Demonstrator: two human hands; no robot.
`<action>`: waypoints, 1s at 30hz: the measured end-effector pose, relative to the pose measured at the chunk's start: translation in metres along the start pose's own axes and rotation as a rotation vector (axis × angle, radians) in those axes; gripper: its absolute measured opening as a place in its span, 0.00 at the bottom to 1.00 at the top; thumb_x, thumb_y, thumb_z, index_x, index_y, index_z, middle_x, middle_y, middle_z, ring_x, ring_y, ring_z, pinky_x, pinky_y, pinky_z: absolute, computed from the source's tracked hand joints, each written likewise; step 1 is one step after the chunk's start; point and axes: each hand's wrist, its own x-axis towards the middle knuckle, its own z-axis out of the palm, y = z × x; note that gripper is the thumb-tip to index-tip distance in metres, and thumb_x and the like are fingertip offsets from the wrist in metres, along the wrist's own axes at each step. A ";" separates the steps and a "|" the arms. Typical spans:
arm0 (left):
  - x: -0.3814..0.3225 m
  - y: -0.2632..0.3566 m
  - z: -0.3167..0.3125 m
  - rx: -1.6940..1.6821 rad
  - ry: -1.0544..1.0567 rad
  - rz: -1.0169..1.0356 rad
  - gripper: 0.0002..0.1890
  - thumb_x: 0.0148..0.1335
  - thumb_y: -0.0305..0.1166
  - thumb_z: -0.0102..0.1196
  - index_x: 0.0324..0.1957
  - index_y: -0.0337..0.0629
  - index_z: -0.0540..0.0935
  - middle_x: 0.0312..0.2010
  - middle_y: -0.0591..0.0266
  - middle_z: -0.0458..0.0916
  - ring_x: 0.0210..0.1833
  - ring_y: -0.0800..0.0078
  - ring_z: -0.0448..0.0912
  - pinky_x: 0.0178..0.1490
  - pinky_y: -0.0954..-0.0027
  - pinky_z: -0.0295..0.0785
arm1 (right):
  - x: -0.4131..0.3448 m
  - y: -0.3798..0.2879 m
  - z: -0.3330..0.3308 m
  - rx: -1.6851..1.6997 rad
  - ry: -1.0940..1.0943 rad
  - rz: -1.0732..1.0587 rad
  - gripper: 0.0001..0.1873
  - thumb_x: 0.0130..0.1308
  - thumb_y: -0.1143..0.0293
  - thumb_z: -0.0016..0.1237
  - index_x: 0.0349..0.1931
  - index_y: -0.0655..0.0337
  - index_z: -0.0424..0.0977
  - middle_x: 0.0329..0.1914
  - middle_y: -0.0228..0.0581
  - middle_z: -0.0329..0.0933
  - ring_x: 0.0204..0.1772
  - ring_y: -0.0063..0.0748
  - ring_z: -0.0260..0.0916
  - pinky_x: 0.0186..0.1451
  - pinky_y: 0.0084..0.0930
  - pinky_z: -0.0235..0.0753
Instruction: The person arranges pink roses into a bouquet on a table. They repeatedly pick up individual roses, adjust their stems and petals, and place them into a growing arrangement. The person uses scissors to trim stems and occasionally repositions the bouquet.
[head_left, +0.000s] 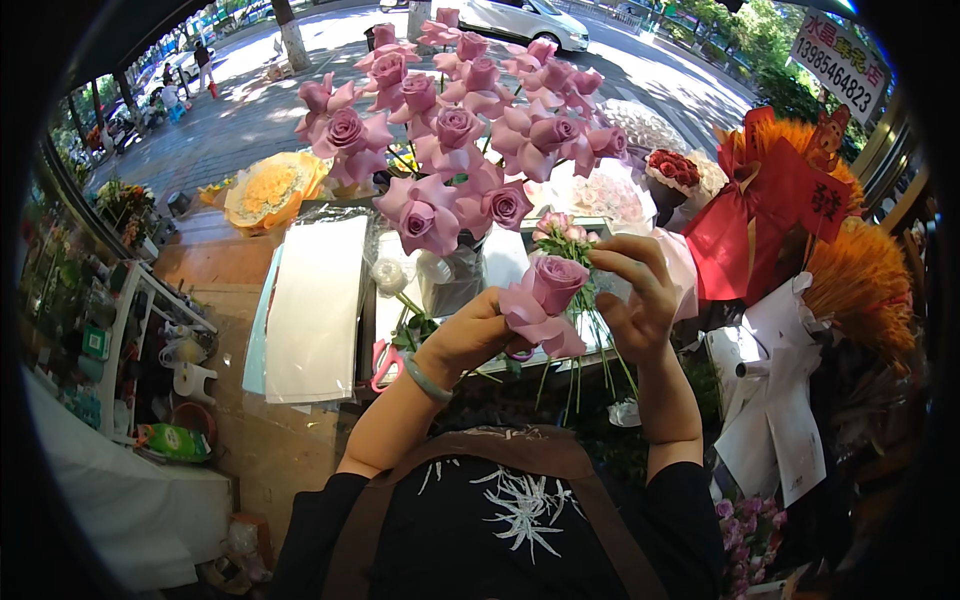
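Observation:
My left hand (474, 330), with a pale bangle (427, 379) at the wrist, grips a single mauve rose (553, 289) just under its bloom. Some of that rose's outer petals are folded back. To its right my right hand (637, 296) is raised with fingers apart and holds nothing. Behind the hands, a large group of mauve roses (456, 127) with turned-back petals stands in a container (454, 281). A bunch of small pink-and-cream roses (562, 229) lies beyond the held bloom, its green stems trailing towards me. The handle of pink scissors (385, 366) shows left of my forearm.
White wrapping sheets (315, 307) in clear plastic lie at the left of the table. A yellow bouquet (270, 191) stands behind them. On the right are a red-wrapped bouquet (739, 232), orange dried stalks (862, 285) and white wrapping (780, 405). A shelf rack (124, 352) stands far left.

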 end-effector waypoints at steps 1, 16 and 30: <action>-0.001 0.000 0.000 0.008 0.036 -0.041 0.08 0.65 0.33 0.50 0.39 0.39 0.78 0.32 0.65 0.76 0.28 0.79 0.70 0.31 0.78 0.62 | 0.002 0.000 0.000 -0.095 -0.087 0.042 0.16 0.56 0.69 0.53 0.43 0.69 0.75 0.45 0.48 0.70 0.47 0.38 0.70 0.49 0.29 0.70; -0.006 0.010 0.013 -0.059 0.278 -0.062 0.20 0.60 0.41 0.57 0.50 0.41 0.72 0.35 0.68 0.75 0.29 0.82 0.71 0.27 0.80 0.64 | 0.003 -0.011 0.005 -0.258 -0.054 -0.232 0.12 0.43 0.78 0.59 0.31 0.59 0.76 0.40 0.38 0.76 0.47 0.41 0.73 0.50 0.34 0.72; -0.001 0.011 0.026 -0.110 0.079 -0.010 0.17 0.63 0.39 0.54 0.47 0.38 0.73 0.29 0.69 0.74 0.23 0.85 0.69 0.18 0.83 0.57 | -0.002 -0.019 0.012 -0.557 0.008 -0.518 0.11 0.49 0.80 0.54 0.35 0.66 0.71 0.29 0.41 0.76 0.33 0.39 0.77 0.36 0.31 0.75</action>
